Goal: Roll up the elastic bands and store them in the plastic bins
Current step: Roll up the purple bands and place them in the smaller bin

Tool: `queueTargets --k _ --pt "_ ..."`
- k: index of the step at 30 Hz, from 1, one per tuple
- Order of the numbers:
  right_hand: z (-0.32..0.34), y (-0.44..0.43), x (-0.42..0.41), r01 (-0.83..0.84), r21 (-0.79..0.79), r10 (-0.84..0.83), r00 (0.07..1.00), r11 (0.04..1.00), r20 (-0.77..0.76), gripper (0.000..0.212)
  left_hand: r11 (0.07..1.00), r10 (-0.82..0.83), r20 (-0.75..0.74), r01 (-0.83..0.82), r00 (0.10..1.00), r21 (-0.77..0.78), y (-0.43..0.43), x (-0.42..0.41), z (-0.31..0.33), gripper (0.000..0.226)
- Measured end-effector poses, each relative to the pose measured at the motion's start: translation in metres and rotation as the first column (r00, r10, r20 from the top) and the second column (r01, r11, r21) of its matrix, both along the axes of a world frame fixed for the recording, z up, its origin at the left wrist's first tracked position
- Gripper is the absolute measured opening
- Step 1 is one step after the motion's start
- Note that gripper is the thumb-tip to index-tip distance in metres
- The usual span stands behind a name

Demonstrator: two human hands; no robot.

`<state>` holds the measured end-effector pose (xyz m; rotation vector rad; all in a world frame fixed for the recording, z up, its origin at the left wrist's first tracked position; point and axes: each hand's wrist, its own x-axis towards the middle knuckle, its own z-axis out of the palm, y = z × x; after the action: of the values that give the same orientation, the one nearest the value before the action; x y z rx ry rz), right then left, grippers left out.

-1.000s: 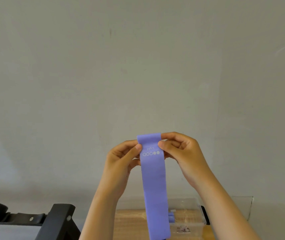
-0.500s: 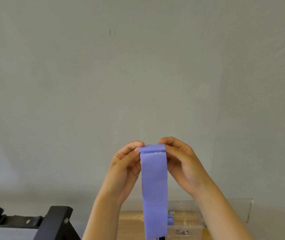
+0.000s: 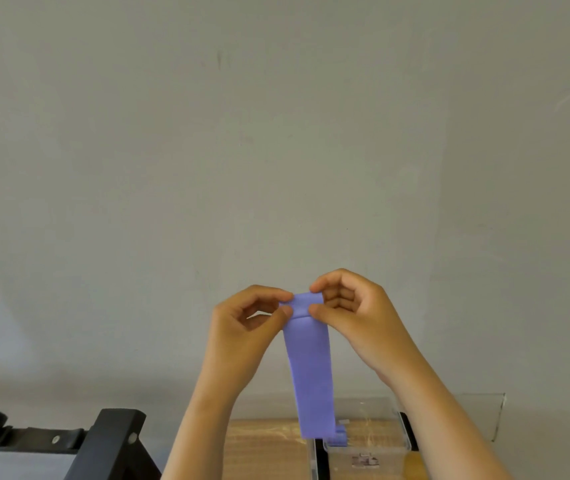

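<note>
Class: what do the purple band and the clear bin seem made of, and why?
The purple band: likely matte rubbery elastic; it hangs limp and rolls softly at the top. The bin: probably glossy transparent plastic; the wooden table shows through.

Soft even daylight, faint shadows, sharp, mild wide-angle distortion

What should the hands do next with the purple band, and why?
Probably roll the top a bit further down. The left hand and right hand pinch only a small roll at the top of the band. Most of it hangs flat, not ready for the bin below.
</note>
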<state>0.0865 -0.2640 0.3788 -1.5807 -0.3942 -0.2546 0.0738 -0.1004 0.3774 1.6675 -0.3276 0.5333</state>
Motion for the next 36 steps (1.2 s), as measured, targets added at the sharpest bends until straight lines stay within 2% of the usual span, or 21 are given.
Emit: queueTargets --k 3,7,11,15,17,18,21,24,26,30,32,34,36 --pt "-0.003 0.001 0.002 0.046 -0.038 -0.045 0.999 0.998 0.007 0.031 0.998 0.021 -0.006 -0.020 1.000 0.052 0.001 0.003 -0.004 0.035" --pt "-0.005 -0.001 0.003 0.029 -0.078 -0.027 0.999 0.997 0.033 0.023 0.995 0.020 -0.006 -0.019 1.000 0.102 0.000 0.004 -0.007 0.023" --pt "-0.005 -0.005 0.004 -0.032 -0.134 0.036 0.999 0.991 0.031 0.024 0.986 -0.052 -0.019 0.054 0.998 0.160 0.001 0.004 -0.010 0.019" --pt "-0.004 -0.009 0.004 -0.134 -0.132 0.133 0.991 0.982 -0.021 0.019 0.984 -0.154 -0.091 0.161 0.984 0.081 0.000 0.002 -0.011 0.018" --pt "-0.005 -0.010 0.002 -0.213 -0.038 0.211 0.975 0.976 -0.066 0.018 0.974 -0.227 -0.133 0.223 0.965 -0.042 0.001 0.001 -0.010 0.015" --pt "-0.005 -0.010 0.000 -0.266 0.057 0.271 0.958 0.962 -0.092 0.017 0.955 -0.284 -0.165 0.263 0.945 -0.135 0.001 -0.001 -0.010 0.012" --pt "-0.006 -0.007 -0.004 -0.380 0.363 0.447 0.886 0.851 -0.121 0.014 0.843 -0.466 -0.203 0.363 0.861 -0.396 -0.001 -0.004 -0.009 0.003" --pt "-0.007 -0.004 -0.007 -0.428 0.492 0.536 0.838 0.759 -0.098 0.010 0.730 -0.594 -0.150 0.451 0.790 -0.514 -0.003 -0.005 -0.011 0.029" --pt "-0.008 -0.003 -0.007 -0.444 0.520 0.565 0.820 0.730 -0.092 0.007 0.697 -0.621 -0.120 0.475 0.775 -0.538 -0.005 -0.007 -0.011 0.033" --pt "-0.006 -0.004 -0.007 -0.410 0.456 0.511 0.851 0.790 -0.120 0.008 0.742 -0.539 -0.143 0.388 0.830 -0.547 -0.006 -0.008 -0.010 0.013" --pt "-0.007 -0.004 -0.006 -0.341 0.348 0.407 0.903 0.873 -0.137 0.006 0.827 -0.442 -0.155 0.335 0.883 -0.450 -0.007 -0.008 -0.010 0.007" --pt "-0.009 -0.005 -0.005 -0.214 0.204 0.243 0.961 0.955 -0.131 0.022 0.911 -0.328 -0.144 0.272 0.933 -0.310 -0.009 -0.006 -0.011 0.011" --pt "-0.008 -0.005 -0.006 -0.118 0.103 0.127 0.988 0.988 -0.090 0.025 0.960 -0.241 -0.120 0.218 0.963 -0.175 -0.010 -0.006 -0.010 0.011"
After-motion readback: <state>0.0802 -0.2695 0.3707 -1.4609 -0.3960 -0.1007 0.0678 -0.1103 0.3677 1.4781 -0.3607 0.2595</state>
